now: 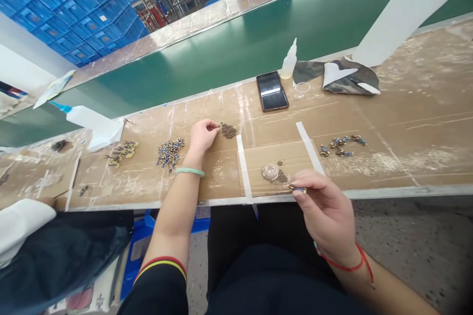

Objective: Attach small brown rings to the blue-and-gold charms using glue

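My left hand [205,134] rests at the left edge of a pile of small brown discs [228,131], its fingertips pinched together; whatever may be between them is too small to make out. In my right hand [327,209], thumb and fingers grip a small blue and gold part [297,188] above the front edge of the bench. Just left of it are a small clear round dish [270,172] and a dark smear on a cardboard sheet. A heap of blue and gold parts [170,154] lies left of my left forearm, and several similar parts [343,143] lie at the right.
Behind are a phone [272,91], a small dropper bottle [289,61], camouflage cloth [351,76] and a large white bottle [401,19]. Another white bottle [92,120] and a pile of gold parts [123,153] stand left. White tape strips [244,167] cross the bench. A person sits at far left.
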Motion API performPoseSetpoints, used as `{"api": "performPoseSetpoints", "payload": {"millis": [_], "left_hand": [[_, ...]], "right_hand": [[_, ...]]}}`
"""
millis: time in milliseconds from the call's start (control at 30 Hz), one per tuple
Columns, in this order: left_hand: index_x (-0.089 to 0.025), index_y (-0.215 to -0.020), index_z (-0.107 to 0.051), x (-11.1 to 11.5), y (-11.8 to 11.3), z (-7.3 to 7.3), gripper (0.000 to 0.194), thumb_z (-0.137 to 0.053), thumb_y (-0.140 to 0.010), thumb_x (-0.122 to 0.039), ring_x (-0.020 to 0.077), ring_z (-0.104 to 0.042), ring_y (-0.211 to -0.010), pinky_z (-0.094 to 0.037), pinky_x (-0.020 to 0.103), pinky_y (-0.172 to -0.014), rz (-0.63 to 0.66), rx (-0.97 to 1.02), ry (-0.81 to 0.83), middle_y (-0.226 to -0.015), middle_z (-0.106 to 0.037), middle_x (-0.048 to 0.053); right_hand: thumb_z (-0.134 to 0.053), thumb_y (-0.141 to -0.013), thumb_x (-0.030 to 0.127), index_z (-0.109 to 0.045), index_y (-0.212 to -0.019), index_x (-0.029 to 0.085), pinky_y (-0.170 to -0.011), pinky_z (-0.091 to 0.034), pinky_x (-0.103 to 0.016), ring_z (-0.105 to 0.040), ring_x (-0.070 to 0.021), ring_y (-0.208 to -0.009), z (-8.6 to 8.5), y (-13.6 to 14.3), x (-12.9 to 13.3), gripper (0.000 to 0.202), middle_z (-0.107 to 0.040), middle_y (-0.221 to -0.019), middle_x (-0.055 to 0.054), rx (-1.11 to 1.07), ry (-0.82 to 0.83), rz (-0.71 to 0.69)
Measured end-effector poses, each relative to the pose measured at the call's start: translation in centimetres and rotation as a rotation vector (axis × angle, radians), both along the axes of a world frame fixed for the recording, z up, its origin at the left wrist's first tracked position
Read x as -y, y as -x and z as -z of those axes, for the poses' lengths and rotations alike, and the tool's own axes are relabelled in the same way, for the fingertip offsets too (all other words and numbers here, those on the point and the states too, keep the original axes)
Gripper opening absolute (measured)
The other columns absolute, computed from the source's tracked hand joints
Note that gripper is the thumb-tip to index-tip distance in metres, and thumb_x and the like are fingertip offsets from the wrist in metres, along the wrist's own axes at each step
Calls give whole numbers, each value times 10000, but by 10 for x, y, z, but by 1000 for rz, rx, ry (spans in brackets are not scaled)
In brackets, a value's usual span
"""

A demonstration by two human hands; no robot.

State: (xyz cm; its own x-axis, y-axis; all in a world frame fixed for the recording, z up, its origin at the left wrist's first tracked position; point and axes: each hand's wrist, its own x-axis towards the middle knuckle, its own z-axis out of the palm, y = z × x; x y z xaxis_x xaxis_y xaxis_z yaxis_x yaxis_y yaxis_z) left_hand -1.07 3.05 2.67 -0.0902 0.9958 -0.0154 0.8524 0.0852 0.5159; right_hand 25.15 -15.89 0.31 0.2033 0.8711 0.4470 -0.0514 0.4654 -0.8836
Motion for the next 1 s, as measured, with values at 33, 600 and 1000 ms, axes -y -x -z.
{"api": "performPoseSetpoints", "payload": {"millis": [33, 600, 1000], "left_hand": [[-190, -869, -806, 0, 0, 0, 101, -722, -885, -136, 262, -781, -978, -615, 374, -979, 14, -7, -4, -1016, -870, 95], [-231, -663, -658, -17, -2, -10, 240, -678, -772, -18, 312, -719, -1046, -570, 439, -1065, 214, -106, 17, -934, -758, 99], [-258, -866, -668, 143, -57, -9, 217, -739, -1031, -378, 249, -602, -867, -525, 391, -825, 379, 770, -169, -901, -655, 62]], "right_hand": [[-785, -1041, 322, -821, -976, 274, -656, -615, -323, -710, -200, -757, 0, 0, 0, 88, -734, -817, -36, 2, -2, 4], [-760, -1047, 272, -813, -998, 278, -656, -600, -311, -699, -189, -741, 0, 0, -2, 72, -729, -805, -23, 7, -20, -12], [-755, -1078, 363, -781, -1034, 305, -711, -581, -321, -699, -186, -800, -16, 36, -10, 77, -733, -877, -19, -135, -117, 204]]}}
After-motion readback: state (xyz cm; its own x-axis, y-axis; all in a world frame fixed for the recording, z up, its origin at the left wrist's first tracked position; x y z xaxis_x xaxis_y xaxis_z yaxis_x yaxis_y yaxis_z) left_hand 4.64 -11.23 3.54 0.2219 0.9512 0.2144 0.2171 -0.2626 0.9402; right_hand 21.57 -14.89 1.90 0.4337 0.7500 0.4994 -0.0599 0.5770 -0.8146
